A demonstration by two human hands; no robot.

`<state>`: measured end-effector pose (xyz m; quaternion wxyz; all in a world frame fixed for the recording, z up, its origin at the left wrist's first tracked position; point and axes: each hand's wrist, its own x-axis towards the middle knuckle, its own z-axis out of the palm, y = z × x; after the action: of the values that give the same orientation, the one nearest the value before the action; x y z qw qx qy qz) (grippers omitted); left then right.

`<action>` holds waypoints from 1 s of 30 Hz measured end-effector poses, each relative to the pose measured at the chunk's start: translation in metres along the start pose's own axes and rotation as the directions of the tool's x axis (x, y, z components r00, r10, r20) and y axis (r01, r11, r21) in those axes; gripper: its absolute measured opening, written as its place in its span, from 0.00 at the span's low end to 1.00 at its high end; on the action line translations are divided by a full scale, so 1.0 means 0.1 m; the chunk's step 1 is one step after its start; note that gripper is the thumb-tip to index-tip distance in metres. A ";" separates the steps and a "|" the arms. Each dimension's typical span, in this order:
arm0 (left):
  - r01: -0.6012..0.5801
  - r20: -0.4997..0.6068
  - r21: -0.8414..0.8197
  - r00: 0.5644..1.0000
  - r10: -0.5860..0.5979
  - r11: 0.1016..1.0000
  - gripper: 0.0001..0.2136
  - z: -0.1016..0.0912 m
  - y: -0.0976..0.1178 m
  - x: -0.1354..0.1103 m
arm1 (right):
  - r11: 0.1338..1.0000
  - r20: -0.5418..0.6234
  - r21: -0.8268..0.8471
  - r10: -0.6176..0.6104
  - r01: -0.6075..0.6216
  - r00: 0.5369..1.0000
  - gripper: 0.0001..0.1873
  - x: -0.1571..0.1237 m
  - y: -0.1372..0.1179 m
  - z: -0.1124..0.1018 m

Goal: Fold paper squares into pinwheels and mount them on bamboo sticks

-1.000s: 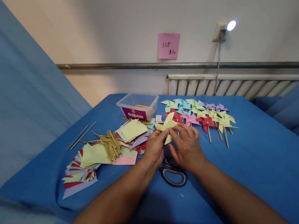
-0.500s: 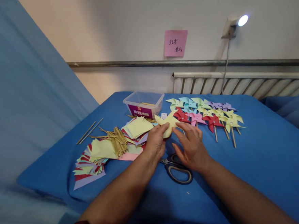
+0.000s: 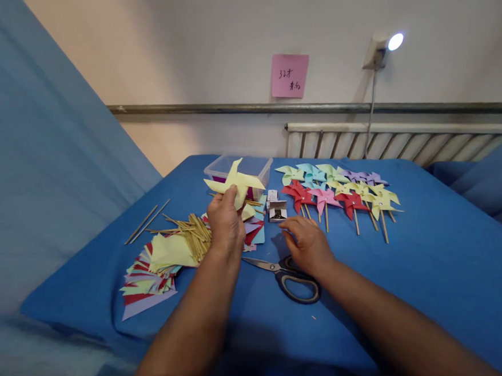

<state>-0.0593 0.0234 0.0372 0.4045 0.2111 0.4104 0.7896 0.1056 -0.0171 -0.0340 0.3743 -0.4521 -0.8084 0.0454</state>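
Observation:
My left hand (image 3: 226, 223) is closed on a pale yellow paper pinwheel head (image 3: 236, 184), its folded blades pinched at the centre between thumb and fingers. It is held up in front of the clear plastic box (image 3: 259, 167) and has no stick on it. My right hand (image 3: 309, 245) is empty, with thumb and bent fingers a little apart. Its fingertips are just in front of a small open white carton (image 3: 277, 217) with small dark pieces inside, too small to name. Below the right hand lie scissors (image 3: 290, 276) with dark handles, blades pointing left.
Finished pinwheels on sticks, such as a red one (image 3: 352, 203), lie in rows at the back right. On the left are a heap of thin sticks (image 3: 196, 238) and fanned coloured paper (image 3: 150, 278). A blue cloth (image 3: 426, 269) covers the table; a radiator (image 3: 391, 143) stands behind.
My hands have parted. The left hand has carried the yellow pinwheel head left and up, while the right hand has let go of it. The small open carton has come into sight.

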 end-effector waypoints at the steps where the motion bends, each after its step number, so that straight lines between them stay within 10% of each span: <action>1: 0.009 0.006 0.009 1.000 -0.009 1.000 0.10 0.01 -0.01 -0.02 | 0.999 0.031 -0.049 0.014 -0.013 0.999 0.12 0.08 -0.04 0.02; 11: 0.014 0.020 0.023 1.000 -0.014 1.000 0.12 0.01 0.00 -0.05 | 0.926 0.352 -0.370 0.073 0.067 0.933 0.17 0.95 -0.18 0.38; 30: 0.019 0.040 0.033 0.999 -0.020 0.999 0.11 0.02 -0.05 -0.05 | 0.901 0.313 -0.423 0.049 0.093 0.948 0.15 0.81 -0.22 0.23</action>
<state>-0.0526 0.0226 0.0340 0.4169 0.2297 0.4168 0.7744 0.0504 0.0381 0.0044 0.1308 -0.5011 -0.8528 -0.0674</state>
